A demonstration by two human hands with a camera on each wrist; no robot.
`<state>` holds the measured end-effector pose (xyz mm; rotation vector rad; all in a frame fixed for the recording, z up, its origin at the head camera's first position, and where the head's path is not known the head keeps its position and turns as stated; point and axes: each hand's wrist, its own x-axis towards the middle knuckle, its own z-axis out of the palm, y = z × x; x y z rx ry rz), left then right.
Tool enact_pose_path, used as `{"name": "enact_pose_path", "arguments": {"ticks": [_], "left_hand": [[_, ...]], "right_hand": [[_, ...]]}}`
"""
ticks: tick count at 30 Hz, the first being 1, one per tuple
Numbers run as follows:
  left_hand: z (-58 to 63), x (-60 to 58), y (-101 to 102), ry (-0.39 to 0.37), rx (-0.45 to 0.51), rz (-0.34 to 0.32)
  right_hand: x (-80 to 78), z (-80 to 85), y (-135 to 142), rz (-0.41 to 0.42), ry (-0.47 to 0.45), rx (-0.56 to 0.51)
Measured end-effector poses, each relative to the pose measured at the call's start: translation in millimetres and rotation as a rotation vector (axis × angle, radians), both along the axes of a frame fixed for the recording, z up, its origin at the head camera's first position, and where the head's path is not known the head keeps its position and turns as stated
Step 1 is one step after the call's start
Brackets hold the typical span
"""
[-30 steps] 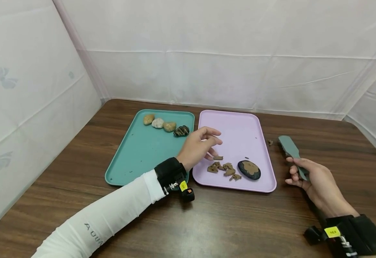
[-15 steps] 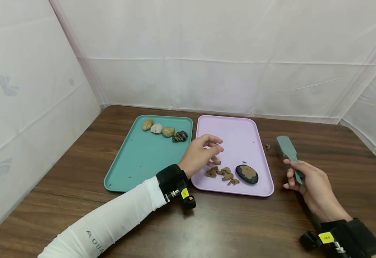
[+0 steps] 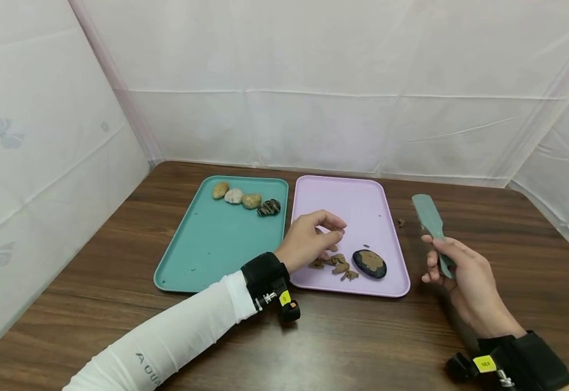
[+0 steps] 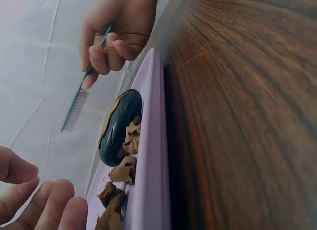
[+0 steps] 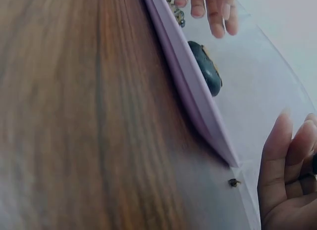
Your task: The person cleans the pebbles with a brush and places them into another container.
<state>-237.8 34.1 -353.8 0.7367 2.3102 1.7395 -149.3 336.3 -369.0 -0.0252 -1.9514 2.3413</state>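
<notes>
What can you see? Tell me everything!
Table: 1, brown, underneath
Sheets: count unclear, white, behind table
Left tray: 1, teal, table
Right tray: 1, lilac, table
Pebbles: 4, tan, whitish and dark-striped, left tray
Big stone: 1, black, brown-patched, right tray
Bits: several, brown, right tray
Crumb: 1, brown, table, beside right tray
Specks: some, dark, both trays
Brush: 1, grey-green, right of trays
Straps with cameras: 2, black, wrists
Sleeve: 1, white, lower left
Left grip: 1, over right tray
Right grip: 1, holding brush

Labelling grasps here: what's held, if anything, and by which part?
Right hand holds the green brush by its handle; no held thing shows in the left hand.
</notes>
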Motion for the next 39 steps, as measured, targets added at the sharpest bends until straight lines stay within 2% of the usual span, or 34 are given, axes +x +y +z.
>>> {"name": "enact_pose_path", "arguments": {"ticks": [4,11,14,21,25,29,39], "left_hand": [[-0.8,2.9,3,0.046,-0.051,0.015],[-1.6,3.9,8,0.234,-0.210,0.076],[-1.6,3.6,12,0.261,-0.265,0.076],[-1.2,4.0,28,0.286,-0.339,0.036],[-0.6,5.5,36,0.311,-0.401,-0.010],[-0.9,7.2,39,0.303,-0.460,-0.042],[-2.3,8.6,42,0.268,-0.473,-0.083]], "right_hand": [[2.1,2.9,-4,0.009,0.029,-0.009],[7.4,5.6,-9,0.016,0.090,-0.059],[8.1,8.2,-14,0.019,0.114,-0.045],[10.3,15.0,-20,0.007,0.173,0.009],[13.2,14.6,-22,0.011,0.178,0.026],[15.0,13.8,-25,0.002,0.193,0.034],[16.8,12.3,-29,-0.019,0.209,0.015]]}}
